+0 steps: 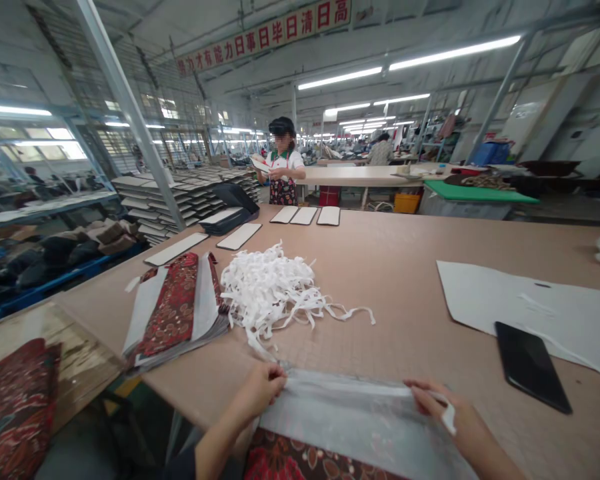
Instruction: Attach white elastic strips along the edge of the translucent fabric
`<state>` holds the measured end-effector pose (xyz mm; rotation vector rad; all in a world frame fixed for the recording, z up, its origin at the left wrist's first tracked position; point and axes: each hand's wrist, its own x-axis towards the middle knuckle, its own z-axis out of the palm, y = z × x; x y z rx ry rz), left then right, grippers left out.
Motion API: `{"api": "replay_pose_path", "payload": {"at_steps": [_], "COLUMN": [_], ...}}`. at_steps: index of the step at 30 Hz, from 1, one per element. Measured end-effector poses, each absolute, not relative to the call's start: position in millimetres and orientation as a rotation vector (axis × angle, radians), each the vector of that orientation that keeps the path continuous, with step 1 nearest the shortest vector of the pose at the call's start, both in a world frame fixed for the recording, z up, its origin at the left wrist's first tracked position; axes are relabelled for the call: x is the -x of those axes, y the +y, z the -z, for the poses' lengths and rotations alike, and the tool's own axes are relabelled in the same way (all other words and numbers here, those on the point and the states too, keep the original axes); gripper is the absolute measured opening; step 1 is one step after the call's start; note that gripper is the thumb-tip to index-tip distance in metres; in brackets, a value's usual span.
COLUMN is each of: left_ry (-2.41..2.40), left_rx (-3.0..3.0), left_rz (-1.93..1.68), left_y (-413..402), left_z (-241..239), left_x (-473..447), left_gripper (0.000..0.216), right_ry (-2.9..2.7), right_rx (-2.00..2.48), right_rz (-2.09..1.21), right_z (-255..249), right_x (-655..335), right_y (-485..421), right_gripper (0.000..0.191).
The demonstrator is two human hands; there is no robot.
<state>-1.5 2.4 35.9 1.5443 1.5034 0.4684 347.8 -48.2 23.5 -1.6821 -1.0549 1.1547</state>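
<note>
Head: white sheet [350,420] between left grip [263,390], right grip [443,410]

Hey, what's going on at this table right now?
A person at a long table pinches the top edge of a pale sheet with the left hand and right hand; red patterned fabric lies under it. A pile of white strips sits just beyond, a stack of patterned pieces to the left, a black phone to the right. At the far end a co-worker holds a flat piece.
</note>
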Motion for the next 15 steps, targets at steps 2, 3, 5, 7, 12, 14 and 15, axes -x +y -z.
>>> {"api": "replay_pose_path", "payload": {"at_steps": [2, 3, 5, 7, 12, 14, 15], "left_ry": [1.564, 1.590, 1.652, 1.706, 1.788, 1.814, 1.824], "left_rx": [-1.638, -1.665, -1.717, -1.746, -1.845, -1.880, -1.901], "left_rz": [-0.472, -0.488, -0.508, -0.519, -0.398, -0.337, -0.313], "left_y": [9.2, 11.6, 14.1, 14.2, 10.8, 9.8, 9.4], "left_z": [-29.6, -25.9, -18.4, -13.2, -19.5, -25.7, -28.3], "left_x": [-0.1, -1.5, -4.0, -5.5, -9.3, -12.2, -13.7], "left_gripper": [0.011, 0.010, 0.010, 0.011, 0.013, 0.014, 0.014], "right_ry": [-1.289, -1.357, -1.441, -1.495, -1.547, -1.576, -1.593], "right_rx": [1.785, 1.806, 1.835, 1.860, 1.903, 1.899, 1.896], "right_rz": [-1.001, -0.946, -0.877, -0.835, -0.793, -0.769, -0.762], "right_z": [-11.8, -6.7, 1.7, 7.5, 9.6, 7.5, 6.5], "right_x": [-349.2, -349.5, -349.3, -348.6, -345.9, -345.0, -344.7], "right_y": [-46.9, -46.0, -44.3, -43.2, -41.8, -41.6, -41.5], "right_gripper": [0.032, 0.030, 0.028, 0.028, 0.026, 0.026, 0.025]}}
